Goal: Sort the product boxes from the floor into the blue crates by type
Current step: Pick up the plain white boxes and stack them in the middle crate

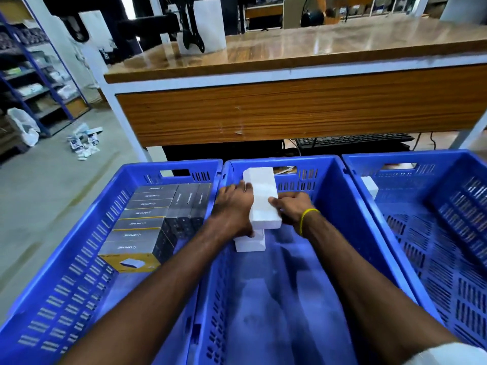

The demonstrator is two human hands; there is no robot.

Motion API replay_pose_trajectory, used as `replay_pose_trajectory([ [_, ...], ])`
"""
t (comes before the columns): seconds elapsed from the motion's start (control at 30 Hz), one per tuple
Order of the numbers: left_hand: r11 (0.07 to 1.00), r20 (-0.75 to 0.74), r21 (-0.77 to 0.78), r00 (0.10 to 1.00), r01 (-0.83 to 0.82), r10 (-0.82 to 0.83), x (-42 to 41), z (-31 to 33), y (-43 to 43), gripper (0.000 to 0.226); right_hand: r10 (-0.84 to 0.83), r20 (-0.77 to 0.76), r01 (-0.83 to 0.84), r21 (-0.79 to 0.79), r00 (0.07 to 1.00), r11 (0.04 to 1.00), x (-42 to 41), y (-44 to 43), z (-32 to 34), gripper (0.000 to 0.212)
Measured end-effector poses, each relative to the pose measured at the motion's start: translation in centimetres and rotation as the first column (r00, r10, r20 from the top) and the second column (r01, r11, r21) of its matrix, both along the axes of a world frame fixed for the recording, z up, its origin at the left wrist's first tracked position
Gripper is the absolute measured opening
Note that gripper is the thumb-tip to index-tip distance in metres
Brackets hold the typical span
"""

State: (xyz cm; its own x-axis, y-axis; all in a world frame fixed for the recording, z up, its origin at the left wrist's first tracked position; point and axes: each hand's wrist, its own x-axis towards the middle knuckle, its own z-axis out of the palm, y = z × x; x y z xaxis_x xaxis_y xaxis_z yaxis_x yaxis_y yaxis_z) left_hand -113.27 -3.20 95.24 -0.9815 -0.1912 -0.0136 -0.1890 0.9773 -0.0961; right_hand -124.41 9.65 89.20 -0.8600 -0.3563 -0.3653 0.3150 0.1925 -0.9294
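Note:
Three blue crates stand side by side below me. Over the middle crate (337,196) both hands grip a long white box (263,198): my left hand (233,209) on its left side, my right hand (292,206) on its right. A second white box (250,242) lies under it, partly hidden by my left hand. The left crate (66,272) holds rows of grey and black boxes (147,214), the nearest with a yellow end. In the right crate (434,233) one white box (370,187) leans at the far left corner.
A wooden-topped table (303,106) with white legs stands right behind the crates, a keyboard (353,140) under it. Small packets (84,143) lie scattered on the grey floor at left, near a white bag (23,125) and blue shelving (39,75).

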Motion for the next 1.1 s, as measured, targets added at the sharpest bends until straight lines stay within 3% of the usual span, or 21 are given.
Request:
replay_pose_trajectory([
  [0.07,0.994,0.069,0.077,0.994,0.080,-0.086,-0.1,1.5,-0.8,0.134,0.089,0.012,-0.088,-0.025,0.996,0.996,-0.3,1.5,2.4,0.019],
  [0.17,0.970,0.170,0.143,0.961,0.196,-0.219,-1.1,4.1,-1.6,0.141,0.318,-0.060,-0.317,0.031,0.946,0.948,-1.2,3.6,5.6,0.011],
  [0.23,0.957,0.215,0.223,0.949,0.184,-0.232,-1.5,4.9,-1.5,0.123,0.443,-0.143,-0.428,0.126,0.885,0.895,-1.9,4.1,7.5,0.010],
  [0.3,0.951,0.177,0.263,0.960,0.164,-0.215,-1.8,4.8,-1.2,0.085,0.483,-0.221,-0.445,0.200,0.847,0.873,-2.7,4.1,8.7,0.007],
  [0.4,0.949,0.065,0.285,0.985,0.133,-0.158,-1.8,4.0,-1.1,0.071,0.353,-0.336,-0.319,0.153,0.873,0.935,-3.9,3.6,8.9,0.021],
  [0.5,0.957,0.014,0.290,1.000,0.020,-0.025,-1.8,3.1,-0.8,0.079,-0.029,-0.406,0.008,-0.053,0.913,0.999,-4.2,3.3,7.1,0.046],
  [0.53,0.954,0.003,0.297,0.999,-0.036,0.037,-1.9,2.8,-0.7,0.082,-0.177,-0.369,0.134,-0.139,0.912,0.981,-3.7,3.1,6.3,0.051],
  [0.6,0.924,-0.035,0.348,0.983,-0.159,0.182,-2.0,2.2,-0.2,0.092,-0.361,-0.141,0.316,-0.267,0.922,0.910,-2.0,2.8,4.3,0.058],
  [0.63,0.901,-0.055,0.380,0.967,-0.211,0.249,-2.0,1.8,0.1,0.096,-0.351,-0.016,0.334,-0.275,0.936,0.902,-0.8,2.6,3.1,0.059],
  [0.7,0.878,-0.070,0.393,0.943,-0.274,0.326,-2.1,1.2,1.0,0.102,-0.165,0.187,0.216,-0.294,0.968,0.931,2.0,2.1,0.9,0.047],
  [0.77,0.896,-0.077,0.342,0.942,-0.284,0.328,-2.0,0.6,1.5,0.104,-0.030,0.283,0.134,-0.358,0.959,0.924,4.2,1.5,-0.4,0.035],
  [0.83,0.925,-0.044,0.297,0.964,-0.238,0.263,-2.0,0.1,1.3,0.108,-0.046,0.300,0.160,-0.367,0.953,0.917,4.3,0.5,-1.7,0.036],
  [1.0,0.972,0.230,0.216,0.973,-0.087,0.036,-1.5,-1.1,0.1,0.135,-0.183,0.286,0.270,-0.301,0.940,0.915,2.6,-2.0,-2.9,0.028],
  [1.1,0.984,0.221,0.177,0.975,-0.023,-0.017,-1.0,-2.6,0.0,0.117,-0.230,0.209,0.287,-0.308,0.951,0.907,2.0,-3.0,-3.9,0.021],
])
